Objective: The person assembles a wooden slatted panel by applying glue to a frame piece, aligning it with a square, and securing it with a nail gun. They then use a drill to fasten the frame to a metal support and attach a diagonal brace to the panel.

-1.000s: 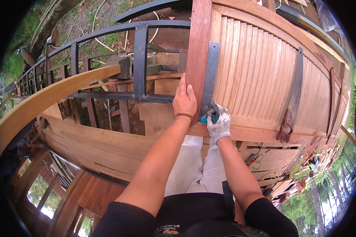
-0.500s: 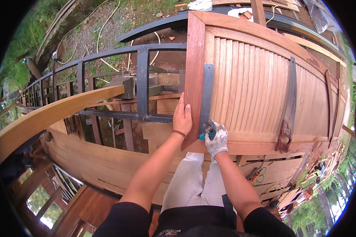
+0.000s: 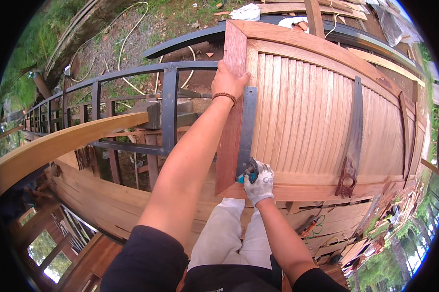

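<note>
A louvred wooden panel [image 3: 302, 97], framed in reddish boards, lies flat in front of me. My left hand [image 3: 229, 80], bare with a bracelet at the wrist, grips its left end board [image 3: 233, 114] near the far corner, thumb on the top face and fingers partly hidden. In a grey-white glove, my right hand [image 3: 259, 184] is closed around the black-and-teal handle of a handsaw at the near left corner. The handsaw's blade [image 3: 246, 129] lies along the end board's inner edge, pointing away from me. Its teeth cannot be made out.
A second handsaw [image 3: 355, 131] with a brown wooden handle rests across the louvres. Left of the panel runs a dark metal frame [image 3: 170, 109], with a long pale board [image 3: 68, 138] beside it. An orange tool [image 3: 309, 226] lies low at right.
My left hand has slid away from me along the end board, from about its middle towards the far corner. The right hand stays on the handsaw. The view has shifted slightly.
</note>
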Demonstrator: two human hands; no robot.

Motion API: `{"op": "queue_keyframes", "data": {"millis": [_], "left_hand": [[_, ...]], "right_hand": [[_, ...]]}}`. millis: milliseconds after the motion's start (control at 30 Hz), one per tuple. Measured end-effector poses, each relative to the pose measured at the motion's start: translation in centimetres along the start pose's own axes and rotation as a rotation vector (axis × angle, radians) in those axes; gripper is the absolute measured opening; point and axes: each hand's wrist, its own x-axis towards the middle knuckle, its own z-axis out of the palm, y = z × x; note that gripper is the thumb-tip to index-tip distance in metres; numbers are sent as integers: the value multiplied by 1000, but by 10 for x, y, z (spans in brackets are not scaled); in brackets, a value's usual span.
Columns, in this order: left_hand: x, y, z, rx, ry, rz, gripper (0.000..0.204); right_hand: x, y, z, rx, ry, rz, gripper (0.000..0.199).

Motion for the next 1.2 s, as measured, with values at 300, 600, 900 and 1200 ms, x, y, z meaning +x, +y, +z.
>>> {"op": "queue_keyframes", "data": {"millis": [300,600,900,1200], "left_hand": [[1,-5,3,27,-9,10,84],[-2,-29,-2,-280,-99,117,82],[-36,-49,8,-247,3,93,71],[-38,-60,7,-318,-43,125,77]], "right_hand": [[0,3,2,-11,17,-37,48],[-1,5,1,2,6,-35,48],[1,3,-2,12,12,-61,49],[2,2,0,11,36,-82,49]]}}
